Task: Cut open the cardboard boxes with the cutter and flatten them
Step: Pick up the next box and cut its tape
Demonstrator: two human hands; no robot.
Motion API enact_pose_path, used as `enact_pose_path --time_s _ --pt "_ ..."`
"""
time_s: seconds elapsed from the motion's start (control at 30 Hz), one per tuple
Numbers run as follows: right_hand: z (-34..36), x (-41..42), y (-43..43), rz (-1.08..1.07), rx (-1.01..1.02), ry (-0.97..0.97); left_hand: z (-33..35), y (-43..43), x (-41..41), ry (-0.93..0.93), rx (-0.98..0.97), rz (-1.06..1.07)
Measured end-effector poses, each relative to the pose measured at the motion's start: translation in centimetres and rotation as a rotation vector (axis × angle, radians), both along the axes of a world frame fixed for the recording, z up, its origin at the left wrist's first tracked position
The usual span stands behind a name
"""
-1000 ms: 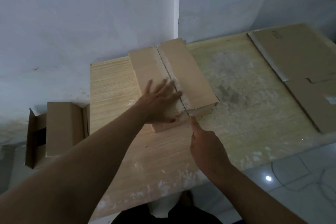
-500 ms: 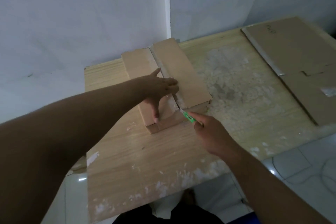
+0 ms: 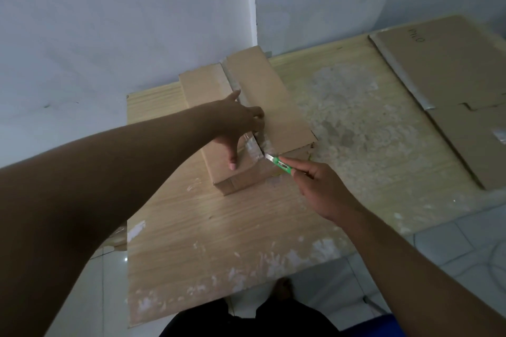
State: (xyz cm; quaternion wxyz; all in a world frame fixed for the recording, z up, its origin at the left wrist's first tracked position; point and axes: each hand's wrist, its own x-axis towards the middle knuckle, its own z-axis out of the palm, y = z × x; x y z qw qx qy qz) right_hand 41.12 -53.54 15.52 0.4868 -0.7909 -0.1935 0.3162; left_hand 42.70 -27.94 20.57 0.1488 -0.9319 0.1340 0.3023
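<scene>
A shallow brown cardboard box (image 3: 273,107) lies on the bench (image 3: 219,227), its taped centre seam split at the near end. The green cutter (image 3: 280,165) has its blade at that seam. Well to the right lies flattened cardboard (image 3: 451,85).

You are standing in what is looking like a plain spare room or storage corner: 2 bare whitish walls (image 3: 109,22) are meeting behind a worn wood-grain table (image 3: 219,241) with flaking patches, white floor tiles (image 3: 465,232) are showing below, and flattened cardboard (image 3: 451,76) is lying on the table.
</scene>
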Motion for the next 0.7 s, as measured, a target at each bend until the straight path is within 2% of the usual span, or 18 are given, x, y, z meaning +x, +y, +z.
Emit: enact_pose_path --time_s 0.2,0.4,0.57,0.63,0.7 --pt "0.8 -0.3 -0.7 -0.039 0.002 -0.156 0.2 -0.3 0.3 0.009 0.033 0.021" --pt "0.3 0.7 0.9 0.019 -0.024 0.035 -0.1 -0.3 0.3 -0.013 0.034 0.014" --pt "-0.1 2.8 0.7 0.067 0.005 0.47 -0.2 -0.4 0.0 -0.023 0.053 0.017" --pt "-0.1 3.4 0.1 0.109 -0.005 0.499 -0.1 -0.4 0.1 -0.026 0.055 0.028" --pt "-0.4 3.0 -0.6 0.22 -0.098 0.417 -0.1 -0.3 0.2 -0.037 0.038 0.038"
